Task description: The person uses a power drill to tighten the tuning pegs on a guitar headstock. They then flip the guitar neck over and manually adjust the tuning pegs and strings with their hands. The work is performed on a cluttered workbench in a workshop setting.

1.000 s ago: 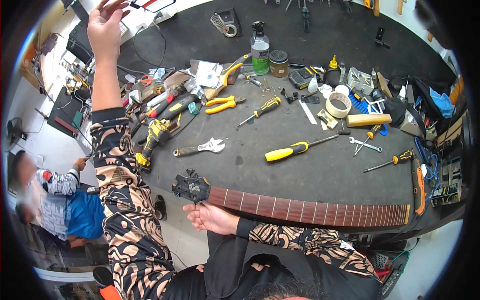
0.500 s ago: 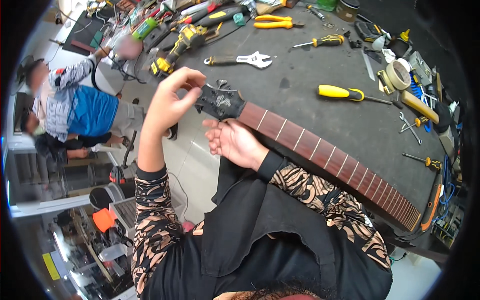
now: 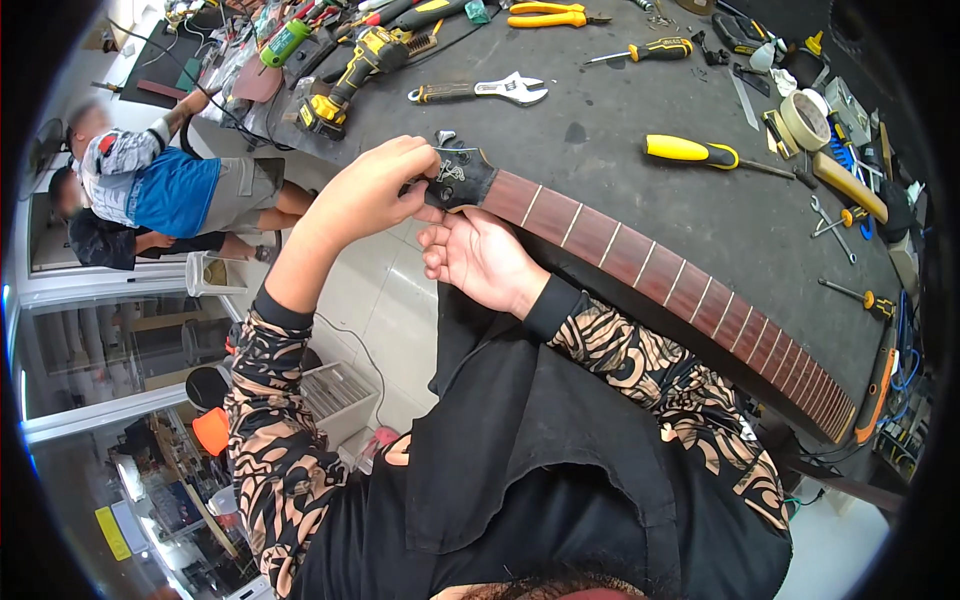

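A guitar neck (image 3: 640,265) with a reddish-brown fretted fingerboard lies slantwise along the bench edge, its black headstock (image 3: 462,182) toward the left. Over the headstock's left end, my left hand (image 3: 380,190) is closed with its fingertips pressed together. Whatever those fingertips pinch is hidden behind them. Beneath the headstock, my right hand (image 3: 485,262) is turned palm up with its fingers curled in. One of its fingers reaches the headstock's lower edge, and anything it grips there cannot be made out. Metal tuner parts (image 3: 446,137) show along the headstock's far edge.
On the dark bench (image 3: 590,170) lie an adjustable wrench (image 3: 480,91), a yellow screwdriver (image 3: 692,151), pliers (image 3: 548,15) and a cordless drill (image 3: 355,80). Tape rolls (image 3: 803,120) and small tools crowd the right side. Another person (image 3: 180,190) stands at the left.
My left hand has moved right onto the headstock and its fingers have closed. The right hand's fingers have curled in more. The view has shifted slightly; the neck appears much the same.
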Demonstrator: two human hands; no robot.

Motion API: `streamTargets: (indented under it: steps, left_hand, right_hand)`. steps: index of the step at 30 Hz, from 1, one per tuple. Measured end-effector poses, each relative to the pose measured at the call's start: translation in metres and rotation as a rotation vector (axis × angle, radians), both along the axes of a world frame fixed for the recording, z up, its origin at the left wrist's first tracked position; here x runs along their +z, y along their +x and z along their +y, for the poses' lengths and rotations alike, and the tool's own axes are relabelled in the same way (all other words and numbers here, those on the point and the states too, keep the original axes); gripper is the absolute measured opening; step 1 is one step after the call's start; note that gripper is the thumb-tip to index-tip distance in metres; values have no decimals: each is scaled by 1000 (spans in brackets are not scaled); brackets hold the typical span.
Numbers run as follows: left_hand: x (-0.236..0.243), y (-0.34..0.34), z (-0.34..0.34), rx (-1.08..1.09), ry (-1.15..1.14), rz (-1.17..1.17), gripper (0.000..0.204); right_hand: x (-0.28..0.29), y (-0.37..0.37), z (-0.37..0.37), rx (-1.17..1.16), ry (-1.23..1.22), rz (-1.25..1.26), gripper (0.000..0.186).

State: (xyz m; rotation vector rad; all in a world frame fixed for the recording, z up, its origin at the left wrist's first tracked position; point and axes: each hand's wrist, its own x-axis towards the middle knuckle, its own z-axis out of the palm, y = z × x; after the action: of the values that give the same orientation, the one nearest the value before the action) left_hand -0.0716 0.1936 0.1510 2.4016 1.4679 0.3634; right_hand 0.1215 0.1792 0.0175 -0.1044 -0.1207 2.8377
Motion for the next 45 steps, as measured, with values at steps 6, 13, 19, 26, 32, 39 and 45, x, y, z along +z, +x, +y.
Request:
streamTargets:
  steps: [6, 13, 19, 26, 32, 39, 45]
  left_hand:
    - [9, -1, 7, -193, 22, 207, 26]
    - [7, -4, 11, -314, 86, 471, 34]
    - [9, -2, 11, -226, 11, 416, 31]
    - [3, 3, 12, 35, -146, 250, 24]
    - [3, -10, 7, -119, -7, 296, 20]
    - [13, -18, 15, -401, 104, 550, 29]
    - [13, -20, 17, -526, 225, 677, 30]
  right_hand:
    - [4, -2, -1, 10, 26, -26, 53]
    - [-2, -4, -2, -16, 47, -9, 45]
    - [-13, -14, -7, -11, -1, 90, 43]
    - [-11, -22, -12, 13, -10, -71, 43]
    - [-1, -18, -12, -41, -91, 15, 36]
    - [12, -11, -9, -89, -144, 34, 32]
    - [14, -9, -7, -66, -127, 34, 29]
